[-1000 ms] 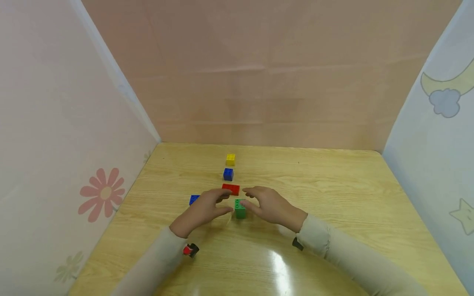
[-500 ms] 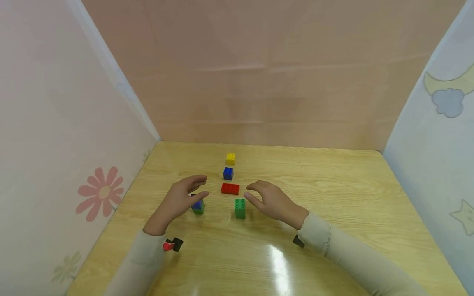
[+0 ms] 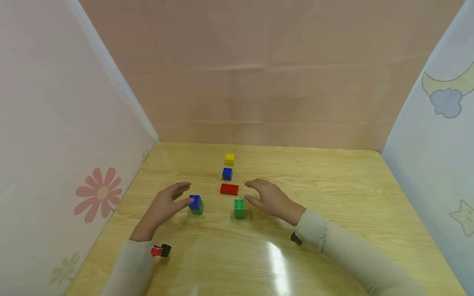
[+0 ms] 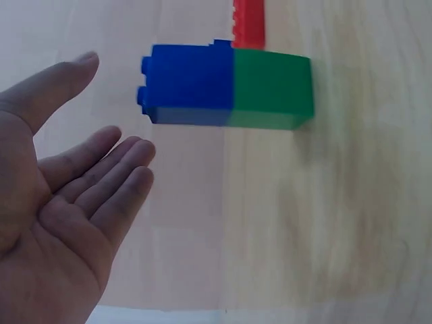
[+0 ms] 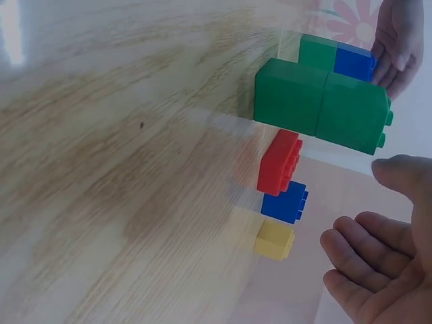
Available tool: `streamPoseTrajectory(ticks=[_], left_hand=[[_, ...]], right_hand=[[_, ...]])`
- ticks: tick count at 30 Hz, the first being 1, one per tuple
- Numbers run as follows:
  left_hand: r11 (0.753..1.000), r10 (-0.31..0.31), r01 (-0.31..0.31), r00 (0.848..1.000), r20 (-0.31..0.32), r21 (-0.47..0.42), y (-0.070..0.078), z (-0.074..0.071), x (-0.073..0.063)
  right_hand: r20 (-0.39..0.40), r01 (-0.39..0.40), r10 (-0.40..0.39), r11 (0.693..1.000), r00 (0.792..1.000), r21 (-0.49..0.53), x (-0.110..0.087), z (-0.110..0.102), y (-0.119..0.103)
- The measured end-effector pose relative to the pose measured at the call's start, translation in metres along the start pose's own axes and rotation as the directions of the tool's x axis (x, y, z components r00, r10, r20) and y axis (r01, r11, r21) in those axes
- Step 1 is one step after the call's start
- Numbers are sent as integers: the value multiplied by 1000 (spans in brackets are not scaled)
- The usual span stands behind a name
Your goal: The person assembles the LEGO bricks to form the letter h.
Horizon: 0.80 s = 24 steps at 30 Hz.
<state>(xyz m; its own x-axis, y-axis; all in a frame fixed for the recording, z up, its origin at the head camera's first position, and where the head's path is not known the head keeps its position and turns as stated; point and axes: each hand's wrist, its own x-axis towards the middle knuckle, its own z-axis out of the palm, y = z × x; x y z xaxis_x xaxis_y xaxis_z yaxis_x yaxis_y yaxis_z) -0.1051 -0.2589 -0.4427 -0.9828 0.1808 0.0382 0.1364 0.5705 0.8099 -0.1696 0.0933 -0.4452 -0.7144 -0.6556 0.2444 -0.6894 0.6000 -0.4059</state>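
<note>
My left hand (image 3: pixel 165 206) hovers with spread, relaxed fingers just left of a two-brick stack, a blue brick (image 4: pixel 189 84) on top of a green brick (image 4: pixel 272 89). In the head view its thumb overlaps the blue brick, but the left wrist view shows a gap between them. To the right stands a stack of two green bricks (image 3: pixel 239 209). My right hand (image 3: pixel 275 199) is held beside that stack, fingers loosely bent and holding nothing. In the right wrist view its thumb is close to the stack's studded top, apart from it.
Behind the stacks lie a long red brick (image 3: pixel 229 189), a small blue brick (image 3: pixel 227 174) and a small yellow brick (image 3: pixel 229 159), roughly in a line going back. The wooden table (image 3: pixel 314 181) meets a patterned wall (image 3: pixel 48 102) at left and a plain back wall (image 3: pixel 266 74).
My left hand has moved left from the green stack to beside the blue-and-green stack, which has come into view. My right hand has drawn slightly away from the green stack. The bricks stay put.
</note>
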Motion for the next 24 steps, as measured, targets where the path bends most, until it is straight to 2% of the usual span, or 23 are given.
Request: streamPoseTrajectory(ticks=[8, 12, 17, 24], left_hand=[[1000, -13, 14, 997, 72, -7, -10, 3, -6], [999, -19, 22, 995, 96, -26, -13, 5, -7], [999, -44, 45, 990, 135, -4, -18, 9, -6], [996, -88, 89, 985, 151, 2, -19, 11, -8]], right_hand=[[25, -12, 12, 1000, 1000, 6, 6, 6, 9], [55, -47, 47, 999, 997, 8, 9, 11, 12], [111, -102, 99, 995, 989, 24, 14, 15, 12], [140, -109, 105, 994, 984, 19, 21, 20, 10]])
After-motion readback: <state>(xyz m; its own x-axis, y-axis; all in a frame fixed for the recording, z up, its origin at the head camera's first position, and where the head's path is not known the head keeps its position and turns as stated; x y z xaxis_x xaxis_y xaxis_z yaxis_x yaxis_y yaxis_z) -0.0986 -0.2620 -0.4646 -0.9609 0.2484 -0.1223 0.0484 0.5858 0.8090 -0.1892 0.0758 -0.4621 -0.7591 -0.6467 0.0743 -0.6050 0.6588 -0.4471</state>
